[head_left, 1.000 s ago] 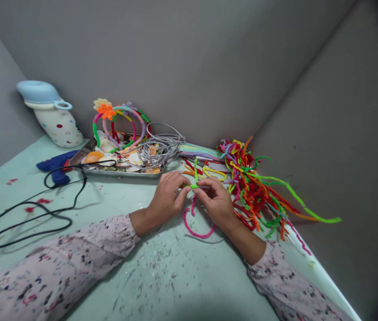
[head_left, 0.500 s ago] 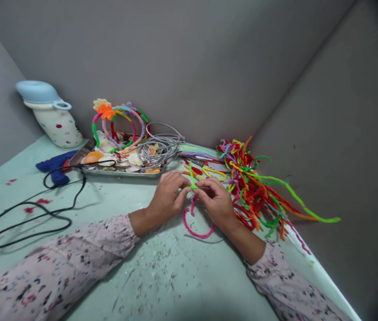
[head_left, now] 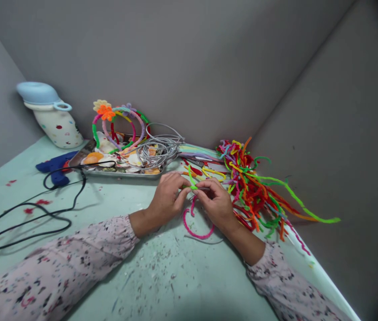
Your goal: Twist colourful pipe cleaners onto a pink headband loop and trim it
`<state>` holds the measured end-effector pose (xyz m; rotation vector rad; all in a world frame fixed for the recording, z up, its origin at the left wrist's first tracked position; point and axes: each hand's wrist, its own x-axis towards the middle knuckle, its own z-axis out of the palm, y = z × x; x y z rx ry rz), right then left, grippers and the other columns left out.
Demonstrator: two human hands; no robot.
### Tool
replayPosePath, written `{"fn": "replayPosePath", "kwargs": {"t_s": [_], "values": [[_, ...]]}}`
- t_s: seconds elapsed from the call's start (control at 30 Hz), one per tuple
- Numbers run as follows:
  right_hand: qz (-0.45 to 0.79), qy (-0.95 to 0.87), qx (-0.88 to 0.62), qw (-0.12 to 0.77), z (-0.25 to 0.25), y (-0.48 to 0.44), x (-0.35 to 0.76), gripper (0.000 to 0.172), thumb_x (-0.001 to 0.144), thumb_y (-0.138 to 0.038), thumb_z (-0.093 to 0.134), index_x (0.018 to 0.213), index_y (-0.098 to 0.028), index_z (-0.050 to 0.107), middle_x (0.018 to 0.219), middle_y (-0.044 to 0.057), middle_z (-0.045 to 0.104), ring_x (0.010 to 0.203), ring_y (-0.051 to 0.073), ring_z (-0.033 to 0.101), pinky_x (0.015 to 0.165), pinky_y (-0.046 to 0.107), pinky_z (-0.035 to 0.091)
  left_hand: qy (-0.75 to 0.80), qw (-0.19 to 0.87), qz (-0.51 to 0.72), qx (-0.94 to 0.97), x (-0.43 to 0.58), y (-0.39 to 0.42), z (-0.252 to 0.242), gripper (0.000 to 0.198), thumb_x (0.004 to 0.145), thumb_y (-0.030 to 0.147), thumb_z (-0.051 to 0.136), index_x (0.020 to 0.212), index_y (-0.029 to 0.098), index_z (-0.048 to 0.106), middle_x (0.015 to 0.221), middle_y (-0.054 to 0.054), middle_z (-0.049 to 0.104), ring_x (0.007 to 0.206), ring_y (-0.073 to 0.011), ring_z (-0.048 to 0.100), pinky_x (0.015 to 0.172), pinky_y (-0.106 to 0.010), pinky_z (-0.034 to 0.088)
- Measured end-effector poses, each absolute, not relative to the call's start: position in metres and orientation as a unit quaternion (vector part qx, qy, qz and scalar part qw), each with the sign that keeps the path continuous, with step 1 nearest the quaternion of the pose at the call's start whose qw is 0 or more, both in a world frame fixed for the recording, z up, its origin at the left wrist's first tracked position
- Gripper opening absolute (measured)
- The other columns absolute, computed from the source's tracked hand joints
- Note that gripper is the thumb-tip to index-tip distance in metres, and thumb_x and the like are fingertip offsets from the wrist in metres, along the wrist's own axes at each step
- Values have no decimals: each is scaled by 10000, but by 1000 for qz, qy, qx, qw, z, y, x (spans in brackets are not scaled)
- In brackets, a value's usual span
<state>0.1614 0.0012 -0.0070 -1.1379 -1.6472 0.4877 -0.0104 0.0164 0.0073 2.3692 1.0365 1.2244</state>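
Observation:
Between my fingertips is a bright green pipe cleaner (head_left: 192, 176), one end sticking up above the pinch. My left hand (head_left: 170, 194) pinches it from the left with thumb and forefinger. From the right, my right hand (head_left: 216, 201) pinches it close beside the left fingertips. A thin grey wire seems to run under the right fingers, partly hidden. Below the hands a curved pink pipe cleaner (head_left: 197, 235) hangs or lies in an open loop, its right end hidden behind my right hand. A grey wire (head_left: 205, 240) lies on the table just under it.
A metal tray (head_left: 125, 174) holds shells, coiled grey wire (head_left: 162, 149) and pipe-cleaner headbands (head_left: 122, 127). Left of it are a blue glue gun (head_left: 58, 167) with a black cord (head_left: 53, 214) and a white bottle (head_left: 57, 125). A tangle of pipe cleaners (head_left: 252, 191) lies right.
The green pipe cleaner's free end has tipped slightly to the left. Both hands stay in nearly the same place, still pinching.

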Motion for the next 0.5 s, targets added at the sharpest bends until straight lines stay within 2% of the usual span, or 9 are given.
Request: {"fn": "replayPosePath", "kwargs": {"t_s": [0.5], "values": [[196, -692, -471, 511, -8, 2, 163, 62, 825, -265, 661, 852, -209, 657, 825, 12, 589, 730, 152, 570, 612, 263, 456, 355, 134, 423, 823, -11, 18, 6, 80, 905, 216, 501, 850, 189, 554, 864, -36, 613, 917, -202, 536, 904, -378, 379]]}}
